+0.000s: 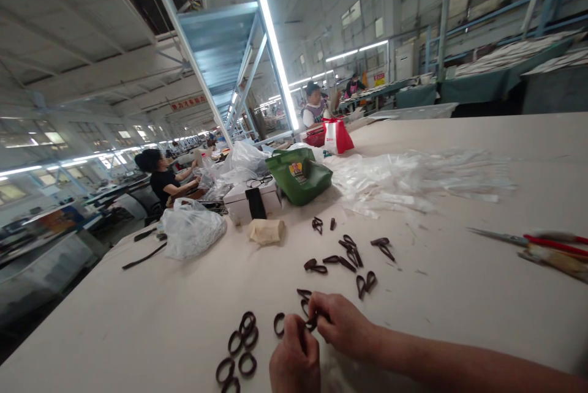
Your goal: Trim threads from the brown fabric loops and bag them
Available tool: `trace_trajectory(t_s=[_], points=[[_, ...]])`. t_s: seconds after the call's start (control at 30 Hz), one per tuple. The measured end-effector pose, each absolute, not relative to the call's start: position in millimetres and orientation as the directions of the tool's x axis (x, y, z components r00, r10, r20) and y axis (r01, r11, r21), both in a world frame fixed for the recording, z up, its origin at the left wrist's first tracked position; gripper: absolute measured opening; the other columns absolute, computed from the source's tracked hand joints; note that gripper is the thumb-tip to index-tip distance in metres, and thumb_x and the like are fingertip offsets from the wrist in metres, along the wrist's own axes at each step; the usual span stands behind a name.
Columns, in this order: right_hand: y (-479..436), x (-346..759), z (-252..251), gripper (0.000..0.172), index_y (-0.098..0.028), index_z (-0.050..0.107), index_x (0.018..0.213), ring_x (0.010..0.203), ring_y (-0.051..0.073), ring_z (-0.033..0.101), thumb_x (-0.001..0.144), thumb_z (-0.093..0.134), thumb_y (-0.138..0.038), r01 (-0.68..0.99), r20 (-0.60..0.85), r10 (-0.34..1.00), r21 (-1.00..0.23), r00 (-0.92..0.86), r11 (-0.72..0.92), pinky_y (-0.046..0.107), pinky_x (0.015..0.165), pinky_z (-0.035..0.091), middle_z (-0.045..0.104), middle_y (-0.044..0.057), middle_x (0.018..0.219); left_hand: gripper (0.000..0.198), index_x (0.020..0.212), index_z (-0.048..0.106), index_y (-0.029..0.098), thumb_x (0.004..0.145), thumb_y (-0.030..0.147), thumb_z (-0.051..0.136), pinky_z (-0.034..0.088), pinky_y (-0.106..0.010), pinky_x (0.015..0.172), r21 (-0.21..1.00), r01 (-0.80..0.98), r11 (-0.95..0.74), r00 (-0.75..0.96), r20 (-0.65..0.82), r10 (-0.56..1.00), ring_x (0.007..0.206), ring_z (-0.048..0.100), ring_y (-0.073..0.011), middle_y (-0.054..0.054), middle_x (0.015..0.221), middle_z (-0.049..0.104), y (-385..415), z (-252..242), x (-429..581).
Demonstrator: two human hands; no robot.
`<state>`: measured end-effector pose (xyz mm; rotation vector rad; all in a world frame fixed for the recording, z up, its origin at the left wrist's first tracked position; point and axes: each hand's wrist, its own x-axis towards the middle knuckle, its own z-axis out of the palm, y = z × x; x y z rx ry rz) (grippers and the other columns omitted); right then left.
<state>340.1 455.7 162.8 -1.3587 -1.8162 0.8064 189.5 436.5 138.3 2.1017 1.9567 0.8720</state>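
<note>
Pinching a small dark strip [312, 323] with the left hand [294, 356] and the right hand [342, 327], low over a pale table [151, 325]. Clamping the fingertips of both hands on the strip, hiding most of it and showing only a short bit between the two hands. Stretching the right forearm [441, 356] off to the right of the grip.

Showing a single dark ring [276, 325] just left of the grip, and more round rings [242, 335] a little farther left, some overlapping. Showing flattened dark loops [353, 252] scattered beyond the grip, singly and in bunches, the nearest right by the right fingertips.

Resting scissors [528, 239] with red handles well to the right of the grip, past the forearm. Placing a tan packet [266, 231] beyond and left of the grip, near a white box [236, 204], a black phone [255, 203] and a white plastic bag [193, 228]. Standing a green bag [301, 179] straight beyond the grip, and spreading clear plastic sheets [404, 175] to its right. Seating a person in black [165, 182] far to the left, past the table.
</note>
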Motion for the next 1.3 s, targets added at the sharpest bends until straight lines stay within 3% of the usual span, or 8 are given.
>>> trace_trajectory(t_s=[0.2, 0.33, 0.47, 0.57, 0.73, 0.87, 1.03, 1.3], points=[[459, 342, 163, 0.025, -0.017, 0.058, 0.077, 0.059, 0.010, 0.047, 0.059, 0.047, -0.005, 0.405, 0.102, 0.974, -0.897, -0.201, 0.177, 0.021, 0.056, 0.032, 0.055, -0.005, 0.063, 0.016, 0.084, 0.052, 0.027, 0.090, 0.016, 0.041, 0.037, -0.028, 0.058, 0.474, 0.869, -0.141, -0.022, 0.322, 0.946, 0.061, 0.065, -0.0195, 0.001, 0.066, 0.067, 437, 138, 187], [459, 345, 166, 0.024, -0.017, 0.054, 0.074, 0.057, 0.009, 0.043, 0.056, 0.046, -0.004, 0.342, 0.079, 0.977, -0.929, -0.196, 0.143, 0.021, 0.054, 0.030, 0.052, -0.006, 0.062, 0.015, 0.084, 0.053, 0.026, 0.087, 0.016, 0.041, 0.041, -0.026, 0.060, 0.579, 0.789, -0.205, 0.001, 0.331, 0.943, 0.059, 0.064, -0.0164, 0.002, 0.066, 0.066, 437, 136, 188], [457, 347, 168, 0.025, -0.017, 0.052, 0.075, 0.057, 0.008, 0.040, 0.056, 0.046, -0.003, 0.330, 0.145, 0.970, -0.922, -0.196, 0.204, 0.020, 0.054, 0.029, 0.049, -0.007, 0.062, 0.012, 0.092, 0.054, 0.025, 0.082, 0.025, 0.048, 0.043, -0.023, 0.049, 0.836, 0.526, -0.160, -0.037, 0.210, 0.977, 0.045, 0.056, -0.0129, 0.007, 0.055, 0.056, 437, 139, 193], [455, 347, 169, 0.026, -0.017, 0.053, 0.076, 0.056, 0.007, 0.038, 0.056, 0.047, -0.002, 0.357, 0.189, 0.960, -0.899, -0.206, 0.254, 0.020, 0.053, 0.029, 0.048, -0.007, 0.062, 0.017, 0.090, 0.053, 0.023, 0.076, 0.033, 0.053, 0.036, -0.020, 0.037, 0.956, 0.288, -0.062, -0.007, 0.066, 0.998, 0.034, 0.048, -0.0105, 0.010, 0.049, 0.053, 437, 144, 196], [455, 349, 167, 0.024, -0.017, 0.053, 0.076, 0.058, 0.007, 0.040, 0.057, 0.047, -0.003, 0.367, 0.198, 0.961, -0.894, -0.193, 0.258, 0.019, 0.054, 0.030, 0.049, -0.006, 0.064, 0.029, 0.079, 0.045, 0.022, 0.071, 0.043, 0.065, 0.023, -0.015, 0.033, 0.990, 0.038, 0.133, 0.148, -0.137, 0.979, 0.027, 0.039, -0.0056, 0.009, 0.042, 0.051, 436, 154, 197], [456, 351, 166, 0.024, -0.017, 0.052, 0.077, 0.057, 0.007, 0.039, 0.057, 0.047, -0.003, 0.322, 0.192, 0.959, -0.912, -0.209, 0.253, 0.019, 0.052, 0.029, 0.049, -0.007, 0.063, 0.044, 0.076, 0.046, 0.021, 0.067, 0.054, 0.075, 0.023, -0.014, 0.033, 0.985, -0.048, 0.167, 0.231, -0.152, 0.961, 0.028, 0.035, -0.0033, 0.011, 0.040, 0.046, 434, 157, 198], [456, 352, 167, 0.024, -0.017, 0.052, 0.075, 0.056, 0.007, 0.040, 0.056, 0.046, -0.003, 0.276, 0.156, 0.956, -0.934, -0.249, 0.224, 0.019, 0.051, 0.031, 0.049, -0.007, 0.062, 0.057, 0.075, 0.053, 0.020, 0.060, 0.069, 0.078, 0.029, -0.017, 0.034, 0.994, -0.024, 0.108, 0.184, -0.102, 0.978, 0.034, 0.033, -0.0032, 0.010, 0.049, 0.046, 432, 155, 198], [458, 355, 164, 0.020, -0.017, 0.054, 0.079, 0.055, 0.007, 0.042, 0.062, 0.048, -0.008, 0.215, 0.199, 0.929, -0.938, -0.313, 0.274, 0.018, 0.052, 0.032, 0.052, -0.006, 0.063, 0.042, 0.073, 0.061, 0.021, 0.079, 0.062, 0.063, 0.030, -0.020, 0.038, 0.922, 0.358, -0.144, 0.226, 0.064, 0.972, 0.041, 0.036, -0.0084, 0.005, 0.049, 0.043, 435, 129, 186]])
